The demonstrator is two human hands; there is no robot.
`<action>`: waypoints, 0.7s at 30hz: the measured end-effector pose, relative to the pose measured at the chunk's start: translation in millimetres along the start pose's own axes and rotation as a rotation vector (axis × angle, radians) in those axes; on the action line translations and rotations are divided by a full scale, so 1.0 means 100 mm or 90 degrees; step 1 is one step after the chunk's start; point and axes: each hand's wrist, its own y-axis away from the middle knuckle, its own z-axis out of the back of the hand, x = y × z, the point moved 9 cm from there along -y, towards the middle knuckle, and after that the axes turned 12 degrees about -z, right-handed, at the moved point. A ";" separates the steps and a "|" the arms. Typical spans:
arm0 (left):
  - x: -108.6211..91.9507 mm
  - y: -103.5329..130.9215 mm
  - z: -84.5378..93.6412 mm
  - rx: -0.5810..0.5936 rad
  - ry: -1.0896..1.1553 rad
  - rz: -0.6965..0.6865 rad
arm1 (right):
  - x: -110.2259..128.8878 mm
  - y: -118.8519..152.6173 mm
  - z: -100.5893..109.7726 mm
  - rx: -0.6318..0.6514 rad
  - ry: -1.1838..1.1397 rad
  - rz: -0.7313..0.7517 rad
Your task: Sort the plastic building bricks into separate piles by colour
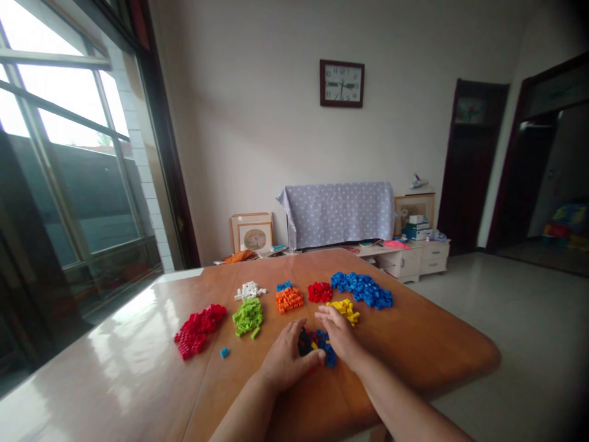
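My left hand (289, 356) curves along the near left side of a small mixed pile of building bricks (329, 355), its thumb spread from the fingers. Blue, black, yellow and red pieces show in that pile, partly hidden by my hands. On the other side, my right hand (339, 331) has its fingers stretched out, near the yellow bricks (350, 311). Neither hand visibly holds a brick. Beyond them lie heaps of orange bricks (289, 299), red bricks (319, 292) and blue bricks (363, 289).
Left on the wooden table (138, 368) are crimson bricks (200, 330), lime green bricks (248, 317) and white bricks (250, 290). One teal brick (224, 352) lies alone. The table's rounded right edge (494, 356) borders the floor. A low white cabinet (409, 263) stands behind.
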 end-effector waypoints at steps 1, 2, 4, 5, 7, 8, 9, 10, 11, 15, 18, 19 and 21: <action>0.04 0.00 0.02 -0.018 0.032 0.019 | -0.01 -0.02 0.04 -0.006 -0.017 -0.006; 0.08 0.01 0.04 -0.038 0.069 0.039 | -0.01 -0.03 0.08 -0.019 -0.022 -0.010; 0.17 0.00 0.08 -0.081 0.139 0.072 | -0.01 -0.05 0.19 -0.059 0.003 -0.007; 0.20 -0.01 0.10 -0.103 0.162 0.083 | 0.00 -0.04 0.24 -0.079 0.031 0.002; 0.26 -0.02 0.14 -0.142 0.178 0.096 | 0.05 0.01 0.30 -0.103 0.101 0.026; 0.29 -0.03 0.16 -0.157 0.176 0.100 | 0.08 0.05 0.31 -0.100 0.134 0.036; 0.30 -0.03 0.18 -0.168 0.173 0.104 | 0.11 0.10 0.30 -0.085 0.162 0.041; 0.31 -0.03 0.19 -0.174 0.171 0.107 | 0.13 0.16 0.28 -0.063 0.184 0.042; 0.31 -0.03 0.19 -0.174 0.168 0.106 | 0.14 0.22 0.26 -0.041 0.202 0.040; 0.26 -0.04 0.19 -0.157 0.127 0.089 | 0.20 0.45 0.16 0.006 0.300 0.048; 0.22 -0.05 0.18 -0.141 0.090 0.083 | 0.24 0.54 0.12 -0.005 0.397 0.060; 0.21 -0.05 0.17 -0.136 0.081 0.082 | 0.25 0.55 0.11 -0.009 0.419 0.062; 0.20 -0.06 0.15 -0.129 0.068 0.078 | 0.28 0.55 0.09 -0.008 0.438 0.070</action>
